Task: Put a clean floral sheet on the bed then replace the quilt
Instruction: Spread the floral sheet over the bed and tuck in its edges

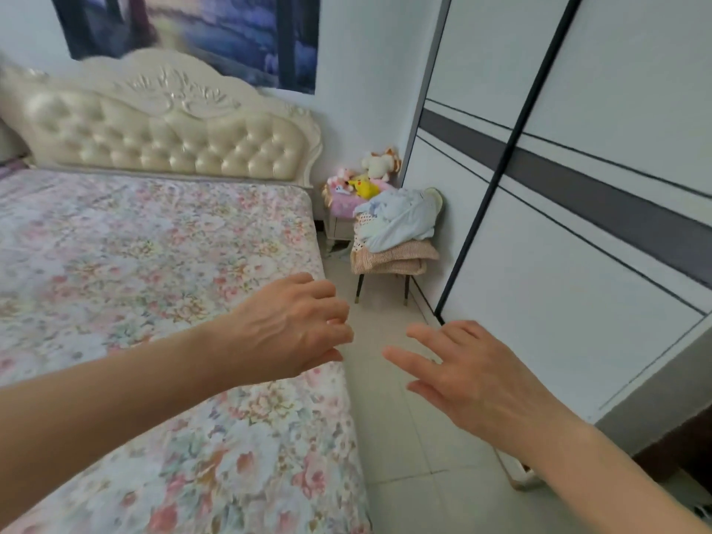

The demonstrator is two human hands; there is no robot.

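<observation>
Head view shows the floral sheet [154, 271] already spread flat over the bed [339, 437], reaching the tufted headboard [165, 140]. Both hands hold nothing: the left hand [293, 325] hovers over the bed's edge with fingers loosely curled, the right hand [466, 371] is spread over the floor. The quilt [397, 221] looks to be the bundle piled on a chair [385, 283] by the wardrobe [578, 225]; soft, bulky and floppy, it is probably best gathered from underneath with both arms
</observation>
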